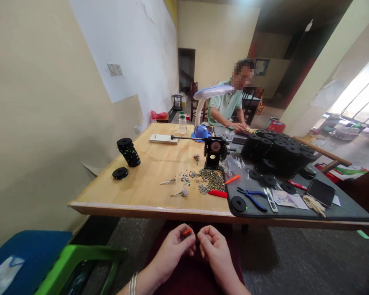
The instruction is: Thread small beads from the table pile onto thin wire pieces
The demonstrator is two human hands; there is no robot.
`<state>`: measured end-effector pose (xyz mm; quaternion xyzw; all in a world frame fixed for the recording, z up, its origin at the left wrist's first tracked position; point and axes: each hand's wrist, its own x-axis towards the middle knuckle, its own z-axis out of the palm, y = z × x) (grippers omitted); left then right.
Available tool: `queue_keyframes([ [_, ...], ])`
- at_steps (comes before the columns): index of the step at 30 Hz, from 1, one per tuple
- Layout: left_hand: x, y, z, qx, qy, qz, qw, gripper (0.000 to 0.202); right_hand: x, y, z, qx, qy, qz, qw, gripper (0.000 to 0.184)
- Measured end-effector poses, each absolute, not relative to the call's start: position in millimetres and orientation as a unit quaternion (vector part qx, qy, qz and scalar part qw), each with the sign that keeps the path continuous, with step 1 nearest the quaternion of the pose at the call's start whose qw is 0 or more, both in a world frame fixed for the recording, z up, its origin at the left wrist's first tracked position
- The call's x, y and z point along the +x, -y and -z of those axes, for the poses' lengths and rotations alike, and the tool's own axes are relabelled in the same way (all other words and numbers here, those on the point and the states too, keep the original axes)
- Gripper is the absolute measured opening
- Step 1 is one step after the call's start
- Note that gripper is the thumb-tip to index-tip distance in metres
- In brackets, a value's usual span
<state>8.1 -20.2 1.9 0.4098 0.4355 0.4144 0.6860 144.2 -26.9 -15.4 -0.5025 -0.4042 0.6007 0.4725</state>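
Observation:
Both hands are held close together over the lap, just in front of the table's near edge. My left hand (180, 246) is closed, with a small orange piece (187, 231) showing between its curled fingers; its exact kind is too small to tell. My right hand (213, 243) is pinched, thumb against forefinger, its tips nearly meeting the left fingertips. Whatever lies in that pinch is too small to make out. Past the hands on the wooden table (141, 186) lie a red-handled tool (217, 194), a pile of small striped pieces (213, 180) and coloured beads (184, 178).
A black hand-crank winder (214, 152) stands mid-table near a blue-and-white lamp (199, 132). Black foam spools (273, 149) are stacked on a dark mat; more spools (129, 152) stand left. Pliers (253, 198) and snips (270, 200) lie right. A co-worker (226, 106) sits opposite.

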Motion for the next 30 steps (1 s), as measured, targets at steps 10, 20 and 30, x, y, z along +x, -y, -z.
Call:
queue_keyframes([
  [10, 5, 18, 5, 0.413, -0.466, -0.425, 0.657, 0.026, 143, 36, 10, -0.506, 0.420, -0.622, 0.425, 0.042],
  [20, -1, 20, 5, 0.581, -0.515, -0.441, 0.450, 0.017, 143, 36, 9, -0.511, 0.407, -0.634, 0.414, 0.040],
  [30, -5, 25, -1, 0.686, -0.486, -0.430, 0.329, 0.012, 141, 37, 8, -0.497, 0.384, -0.653, 0.424, 0.038],
])
